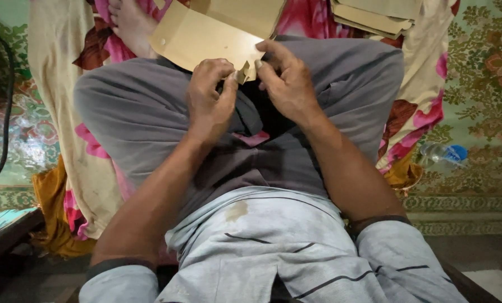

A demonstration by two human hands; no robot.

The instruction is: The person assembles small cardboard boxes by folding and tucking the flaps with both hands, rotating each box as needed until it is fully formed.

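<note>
Left hand (pixel 209 98): fingers pinched shut on the lower corner flap of the brown paper envelope (pixel 206 33).
Right hand (pixel 287 81): fingertips closed on the same folded corner, opposite side.
Envelope: held above the grey-trousered knees, tilted.
Stack of brown envelopes (pixel 374 17): top right, on the floral cloth (pixel 425 112).
Plastic bottle (pixel 442 152): lying on the patterned mat, right.

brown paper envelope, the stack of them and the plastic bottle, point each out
brown paper envelope (pixel 206 36), head view, on its flat face above the hands
stack of envelopes (pixel 374 17), head view, on the top sheet
plastic bottle (pixel 439 152), head view, on its clear body beside the blue cap
</note>
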